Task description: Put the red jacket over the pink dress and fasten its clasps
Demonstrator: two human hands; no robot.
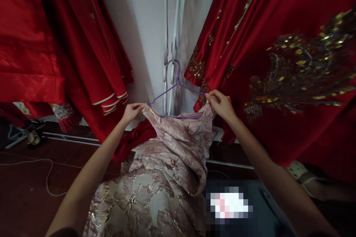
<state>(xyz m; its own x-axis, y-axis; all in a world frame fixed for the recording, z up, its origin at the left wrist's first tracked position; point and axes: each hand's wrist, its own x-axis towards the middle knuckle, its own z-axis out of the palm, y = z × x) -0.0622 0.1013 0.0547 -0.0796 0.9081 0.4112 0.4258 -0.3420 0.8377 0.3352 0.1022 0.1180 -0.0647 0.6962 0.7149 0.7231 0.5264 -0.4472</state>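
A pale pink dress with a shiny floral pattern hangs on a purple hanger, its skirt spreading down toward me. My left hand pinches the dress's left shoulder by the hanger's end. At the other shoulder, my right hand grips the fabric between thumb and fingers, close to the hanger's right arm. The hanger's hook rises beside a white metal rack post; whether it rests on anything is unclear.
Red garments hang at the left, and red gowns with gold sequin embroidery hang at the right. A white cable lies on the dark tiled floor, near a rack's low bars. Someone's foot in a clog shows at lower right.
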